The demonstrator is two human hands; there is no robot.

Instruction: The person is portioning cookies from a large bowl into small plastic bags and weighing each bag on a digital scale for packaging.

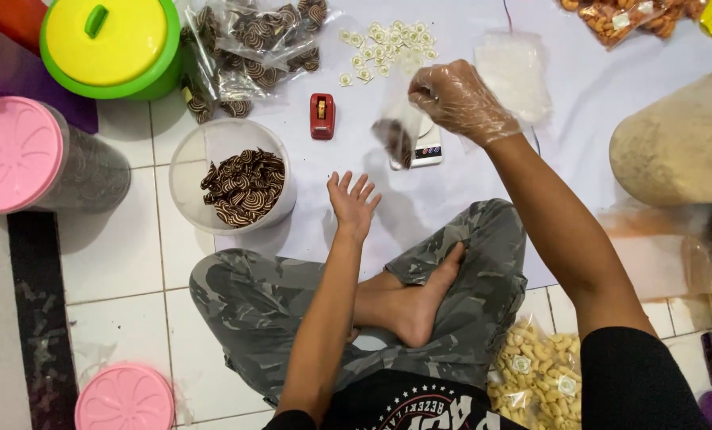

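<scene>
1. Head view showed the gloved right hand [459, 99] raised, pinching a small clear bag [398, 137] of dark snacks over a scale [427, 150].
2. Bare left hand [353, 203] lay spread wide, empty, below that bag.
3. A white tub [190, 171] of striped snacks sat left of it.
4. A red sealer [321, 115] lay above.

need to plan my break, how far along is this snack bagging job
Done: a pile of filled clear bags of striped brown snacks lies at the top. In hand: the gloved right hand holds a small bag over the scale; the bare left hand is empty. Left: the white tub holds more snacks.
</scene>
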